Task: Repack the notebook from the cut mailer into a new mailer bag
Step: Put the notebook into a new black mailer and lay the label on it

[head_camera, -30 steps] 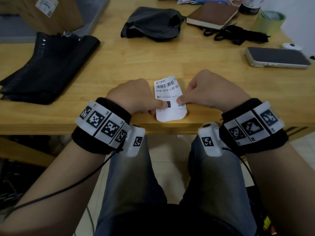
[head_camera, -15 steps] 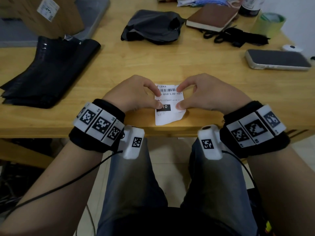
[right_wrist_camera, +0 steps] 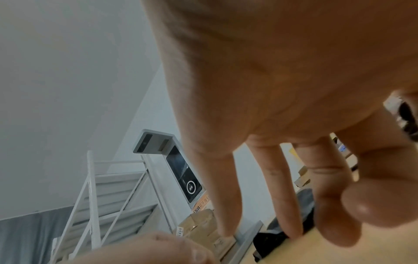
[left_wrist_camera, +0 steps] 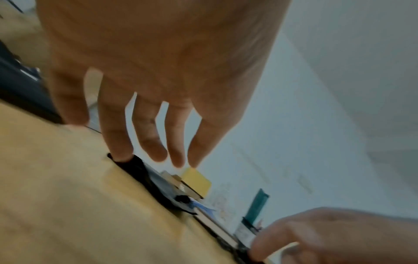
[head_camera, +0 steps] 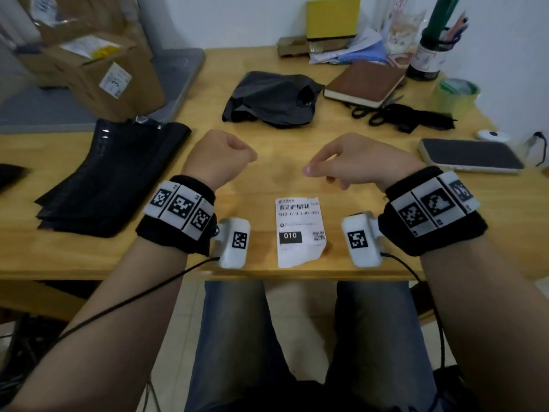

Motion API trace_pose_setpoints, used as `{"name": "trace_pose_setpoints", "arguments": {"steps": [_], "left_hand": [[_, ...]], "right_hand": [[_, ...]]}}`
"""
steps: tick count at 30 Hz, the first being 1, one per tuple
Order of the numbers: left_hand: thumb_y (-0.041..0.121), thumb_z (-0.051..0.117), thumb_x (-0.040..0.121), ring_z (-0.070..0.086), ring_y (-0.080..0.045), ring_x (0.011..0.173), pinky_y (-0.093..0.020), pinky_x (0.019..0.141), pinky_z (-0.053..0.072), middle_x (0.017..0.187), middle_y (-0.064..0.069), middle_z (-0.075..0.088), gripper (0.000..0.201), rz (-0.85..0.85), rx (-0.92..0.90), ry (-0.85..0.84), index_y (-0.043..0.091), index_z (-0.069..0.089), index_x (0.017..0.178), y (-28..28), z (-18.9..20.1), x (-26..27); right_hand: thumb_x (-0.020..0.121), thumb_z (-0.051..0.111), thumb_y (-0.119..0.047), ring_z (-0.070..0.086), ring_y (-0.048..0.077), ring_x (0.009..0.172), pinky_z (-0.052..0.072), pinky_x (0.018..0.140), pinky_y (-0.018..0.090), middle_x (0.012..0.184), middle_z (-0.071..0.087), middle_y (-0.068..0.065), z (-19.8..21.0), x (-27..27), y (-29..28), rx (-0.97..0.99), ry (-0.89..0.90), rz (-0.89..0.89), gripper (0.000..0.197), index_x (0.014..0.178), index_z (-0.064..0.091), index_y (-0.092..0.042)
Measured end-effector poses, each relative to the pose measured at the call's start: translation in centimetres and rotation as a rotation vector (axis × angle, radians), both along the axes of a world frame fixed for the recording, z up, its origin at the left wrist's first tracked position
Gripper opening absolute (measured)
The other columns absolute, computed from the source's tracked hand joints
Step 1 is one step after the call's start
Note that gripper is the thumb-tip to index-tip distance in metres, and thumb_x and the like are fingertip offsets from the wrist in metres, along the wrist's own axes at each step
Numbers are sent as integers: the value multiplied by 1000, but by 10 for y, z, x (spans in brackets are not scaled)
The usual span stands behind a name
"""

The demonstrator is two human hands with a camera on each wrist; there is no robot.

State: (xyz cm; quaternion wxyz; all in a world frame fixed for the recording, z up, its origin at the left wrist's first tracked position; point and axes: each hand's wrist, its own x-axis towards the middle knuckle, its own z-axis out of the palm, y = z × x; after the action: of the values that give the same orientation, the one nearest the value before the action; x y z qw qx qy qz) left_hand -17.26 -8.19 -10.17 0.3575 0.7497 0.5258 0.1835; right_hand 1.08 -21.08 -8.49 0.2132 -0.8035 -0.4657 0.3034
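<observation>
The brown notebook (head_camera: 365, 83) lies shut at the back right of the wooden table (head_camera: 297, 150). Left of it sits the crumpled grey cut mailer (head_camera: 273, 98). A stack of new black mailer bags (head_camera: 116, 176) lies at the left. A white shipping label (head_camera: 298, 230) rests flat at the front edge. My left hand (head_camera: 237, 153) and right hand (head_camera: 323, 171) hover above the table beyond the label and hold nothing. In the wrist views, the fingers of my left hand (left_wrist_camera: 158, 125) and of my right hand (right_wrist_camera: 294, 178) hang loose.
Black scissors (head_camera: 374, 114) and a dark cord lie in front of the notebook. A phone (head_camera: 472, 156) lies face down at the right, with a green tape roll (head_camera: 457, 95) behind it. Cardboard boxes (head_camera: 98, 69) stand at the back left.
Both hands have let go of the label and lifted away from it, further over the table. The label stays flat at the front edge. The head view has tilted up.
</observation>
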Motion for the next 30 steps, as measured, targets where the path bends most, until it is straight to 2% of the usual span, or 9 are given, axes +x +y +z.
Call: {"name": "trace_pose_setpoints", "arguments": {"steps": [3, 5, 7, 13, 17, 22, 25, 27, 30], "left_hand": [[61, 66, 64, 56, -29, 117, -53, 106, 40, 111, 3, 68, 30, 110, 2, 126, 39, 74, 84, 38, -3, -4], [69, 60, 64, 36, -41, 136, -61, 112, 25, 142, -8, 51, 60, 143, -39, 330, 37, 70, 114, 65, -6, -7], [68, 56, 77, 20, -45, 144, -60, 117, 15, 157, -17, 32, 84, 171, -74, 518, 16, 49, 143, 85, -7, -13], [34, 63, 87, 33, -42, 138, -54, 113, 25, 145, -24, 42, 34, 184, -109, 638, 7, 49, 105, 99, -17, -20], [33, 57, 90, 27, -43, 140, -53, 112, 22, 152, -21, 31, 54, 195, -110, 625, 5, 46, 135, 102, -22, -16], [41, 58, 94, 42, -38, 133, -46, 114, 32, 144, -19, 46, 63, 116, -105, 532, -1, 44, 140, 91, -24, -7], [54, 62, 86, 42, -41, 133, -50, 110, 36, 144, -18, 47, 76, 112, -124, 502, 2, 45, 139, 92, -31, -6], [63, 62, 77, 35, -44, 136, -55, 110, 33, 149, -18, 39, 86, 142, -118, 508, 5, 45, 139, 94, -28, -8], [59, 58, 86, 12, -43, 146, -58, 116, 21, 161, -16, 15, 83, 217, -82, 578, 11, 35, 149, 98, -20, -13]], "right_hand": [[88, 69, -57, 67, 14, 71, 49, 78, 31, 90, 73, -2, 12, 0, 21, 15, 8, 16, 35, 103, 74, -27], [89, 67, -57, 68, 16, 72, 50, 83, 33, 92, 74, -1, 15, 1, 34, 15, 18, 41, 36, 105, 73, -25], [90, 66, -57, 70, 17, 73, 52, 90, 37, 92, 74, -1, 16, 1, 46, 4, 27, 69, 39, 108, 73, -23], [92, 64, -57, 71, 17, 72, 48, 102, 46, 94, 75, -1, 8, 3, 73, -53, 68, 99, 41, 111, 71, -22], [91, 64, -58, 72, 16, 71, 48, 99, 45, 93, 76, -2, 5, 6, 82, -53, 70, 115, 42, 114, 71, -23], [92, 63, -57, 72, 16, 71, 44, 77, 35, 92, 77, -3, 5, 7, 86, -49, 78, 133, 41, 116, 71, -25], [92, 63, -57, 71, 16, 70, 42, 74, 35, 92, 77, -2, 5, 9, 86, -49, 87, 134, 42, 117, 70, -24], [92, 63, -57, 71, 16, 69, 42, 73, 35, 91, 77, -2, 5, 11, 85, -48, 92, 126, 42, 117, 70, -24], [93, 62, -56, 70, 16, 69, 39, 68, 33, 93, 77, -2, 7, 13, 84, -47, 98, 117, 42, 118, 69, -24]]}}
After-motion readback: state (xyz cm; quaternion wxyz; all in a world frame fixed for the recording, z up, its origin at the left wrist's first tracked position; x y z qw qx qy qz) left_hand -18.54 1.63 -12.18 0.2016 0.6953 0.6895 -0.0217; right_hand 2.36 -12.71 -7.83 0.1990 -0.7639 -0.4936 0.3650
